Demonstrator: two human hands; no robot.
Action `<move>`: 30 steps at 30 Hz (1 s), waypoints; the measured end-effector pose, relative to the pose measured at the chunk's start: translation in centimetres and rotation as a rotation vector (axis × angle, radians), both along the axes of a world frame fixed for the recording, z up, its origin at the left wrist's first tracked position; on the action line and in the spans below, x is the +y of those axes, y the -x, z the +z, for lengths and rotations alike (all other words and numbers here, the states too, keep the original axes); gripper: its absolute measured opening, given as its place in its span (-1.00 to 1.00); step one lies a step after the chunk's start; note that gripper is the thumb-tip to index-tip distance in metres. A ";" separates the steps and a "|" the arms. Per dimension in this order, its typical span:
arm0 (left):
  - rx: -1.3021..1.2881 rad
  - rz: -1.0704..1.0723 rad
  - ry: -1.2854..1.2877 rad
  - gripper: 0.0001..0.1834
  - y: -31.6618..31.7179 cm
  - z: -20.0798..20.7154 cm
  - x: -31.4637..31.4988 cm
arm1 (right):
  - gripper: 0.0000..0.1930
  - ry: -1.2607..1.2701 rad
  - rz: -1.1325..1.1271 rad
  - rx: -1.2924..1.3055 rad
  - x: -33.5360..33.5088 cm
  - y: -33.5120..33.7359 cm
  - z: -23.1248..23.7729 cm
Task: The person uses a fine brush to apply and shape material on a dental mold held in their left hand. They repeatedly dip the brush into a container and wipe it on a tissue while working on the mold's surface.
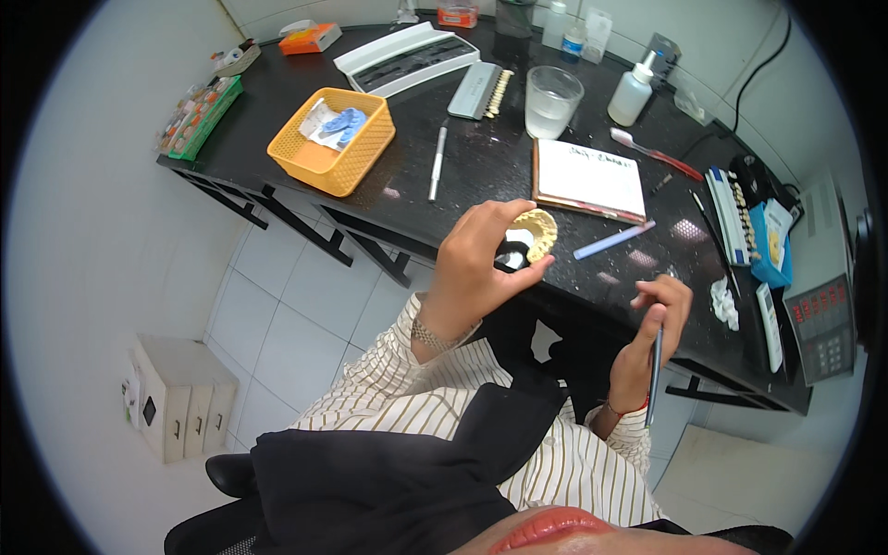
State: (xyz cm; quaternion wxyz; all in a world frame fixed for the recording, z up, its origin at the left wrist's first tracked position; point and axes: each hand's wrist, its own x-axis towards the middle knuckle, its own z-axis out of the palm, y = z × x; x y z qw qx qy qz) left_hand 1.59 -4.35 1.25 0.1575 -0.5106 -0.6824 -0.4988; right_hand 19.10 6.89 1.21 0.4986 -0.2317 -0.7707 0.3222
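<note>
My left hand (pixel 474 259) holds a yellow plaster dental cast (pixel 546 230) over the table's near edge, thumb below and fingers above. The cast is horseshoe-shaped, with its row of teeth turned to the right. To the right and nearer to me, my right hand (pixel 655 324) is closed round a thin dark pen-like tool (pixel 656 377), which points down along the wrist; its tip cannot be made out. Just beyond the hands, a light blue stick (pixel 614 240) and a white pad with a wooden-looking edge (pixel 592 180) lie on the black table (pixel 416 217).
At the left are a yellow basket (pixel 319 171) with a blue piece inside and an open white case (pixel 407 60). Shade guides (pixel 476 91), a glass of cloudy liquid (pixel 552 104) and a bottle (pixel 630 95) stand behind. A red toothbrush (pixel 659 154) and crumpled tissue (pixel 724 303) lie right.
</note>
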 end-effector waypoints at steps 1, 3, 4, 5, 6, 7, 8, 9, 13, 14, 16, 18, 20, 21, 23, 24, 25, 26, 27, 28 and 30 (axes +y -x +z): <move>-0.001 0.043 0.035 -0.46 0.2 0.1 -0.2 | -0.56 -0.032 -0.049 0.061 0.7 0.1 -0.5; -0.032 0.044 0.052 -0.48 1.5 0.1 -0.5 | -0.47 -0.032 -0.097 0.109 1.6 0.8 -1.5; -0.054 0.048 0.063 -0.48 2.0 0.1 -0.6 | -0.48 -0.025 -0.097 0.154 1.9 0.9 -1.9; -0.074 0.052 0.073 -0.48 2.5 0.2 -0.6 | -0.49 -0.017 -0.096 0.200 2.3 1.0 -2.1; -0.075 0.044 0.079 -0.48 2.9 0.3 -0.6 | -0.42 -0.018 -0.115 0.179 2.7 1.0 -2.3; -0.075 0.036 0.085 -0.48 3.3 0.5 -0.5 | -0.41 -0.024 -0.113 0.184 2.8 1.2 -2.2; -0.074 0.027 0.094 -0.48 3.5 0.7 -0.4 | -0.41 -0.026 -0.111 0.190 3.0 1.2 -2.1; -0.072 0.014 0.083 -0.48 3.7 0.9 -0.2 | -0.40 -0.029 -0.111 0.195 3.1 1.2 -2.0; -0.088 -0.050 0.039 -0.46 4.6 1.0 0.1 | -0.37 0.035 -0.155 0.102 2.4 1.4 -2.1; -0.093 -0.073 0.025 -0.46 4.6 1.3 0.2 | -0.39 0.035 -0.183 0.099 2.0 1.6 -1.7; -0.093 -0.103 0.006 -0.45 4.7 1.5 0.3 | -0.42 0.030 -0.217 0.042 1.9 1.7 -1.5; -0.102 -0.110 0.004 -0.46 4.7 0.8 0.5 | -0.49 0.013 -0.216 -0.008 2.0 1.8 -1.6; -0.100 -0.107 0.007 -0.45 4.8 0.5 0.5 | -0.56 -0.003 -0.233 -0.056 1.5 2.1 -1.0; -0.094 -0.100 0.010 -0.45 4.8 0.7 0.3 | -0.59 -0.009 -0.244 -0.081 1.3 2.2 -0.8; -0.086 -0.098 0.008 -0.45 4.8 0.8 0.3 | -0.67 -0.025 -0.258 -0.135 1.3 2.0 -0.9; -0.083 -0.103 0.002 -0.44 4.9 0.7 0.5 | -0.71 -0.036 -0.265 -0.160 1.4 1.9 -1.1; -0.082 -0.099 0.002 -0.44 5.0 0.8 0.4 | -0.72 -0.144 -0.287 -0.233 1.4 2.1 -1.1; -0.083 -0.096 0.013 -0.44 5.2 0.8 0.3 | -0.73 -0.253 -0.306 -0.305 1.4 2.3 -1.0; -0.084 -0.094 0.025 -0.44 5.3 0.8 0.3 | -0.75 -0.363 -0.325 -0.376 1.4 2.4 -0.9; -0.085 -0.093 0.036 -0.44 5.3 0.8 0.2 | -0.75 -0.316 -0.323 -0.385 1.4 2.5 -0.8; -0.096 -0.078 0.060 -0.44 5.3 0.9 0.1 | -0.74 -0.227 -0.325 -0.398 1.1 2.6 -0.4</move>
